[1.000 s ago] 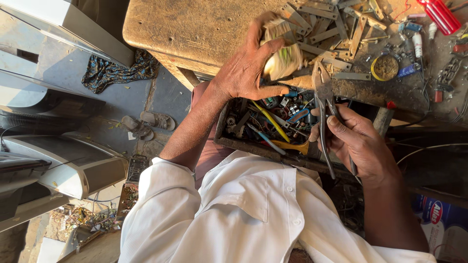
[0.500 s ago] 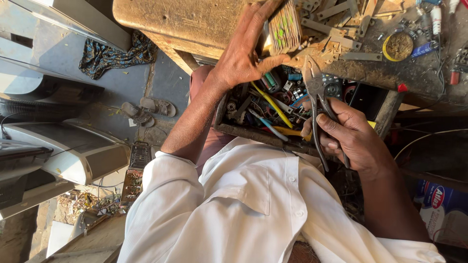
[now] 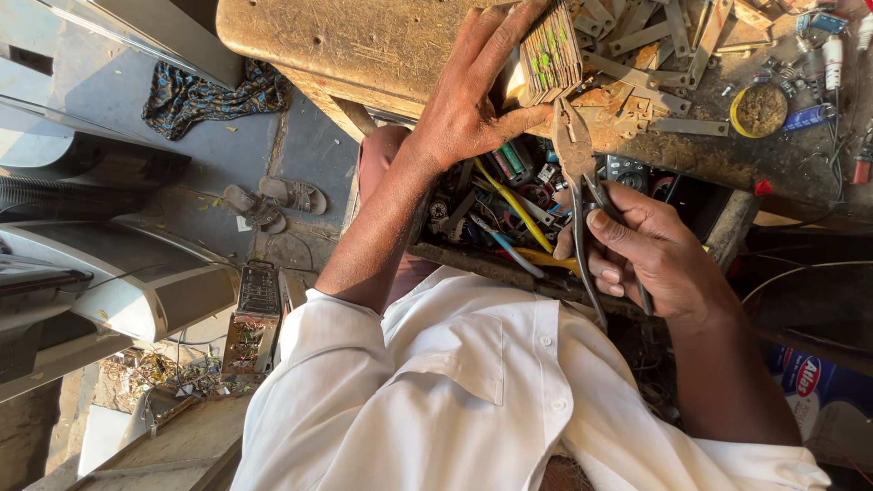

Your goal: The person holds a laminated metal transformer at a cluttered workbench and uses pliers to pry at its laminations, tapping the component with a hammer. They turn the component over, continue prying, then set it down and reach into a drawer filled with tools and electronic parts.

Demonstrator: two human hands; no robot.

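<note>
The left hand [image 3: 468, 109] presses a small brown ribbed block with green marks [image 3: 548, 53] against the scuffed wooden worktop [image 3: 355, 41], its fingers clamped on the block's edges. The right hand [image 3: 650, 255] has its fingers closed around the handles of grey metal pliers [image 3: 579, 173], whose tip points up at the block. Below both sits an open drawer of tangled wires and small parts [image 3: 509, 205].
</note>
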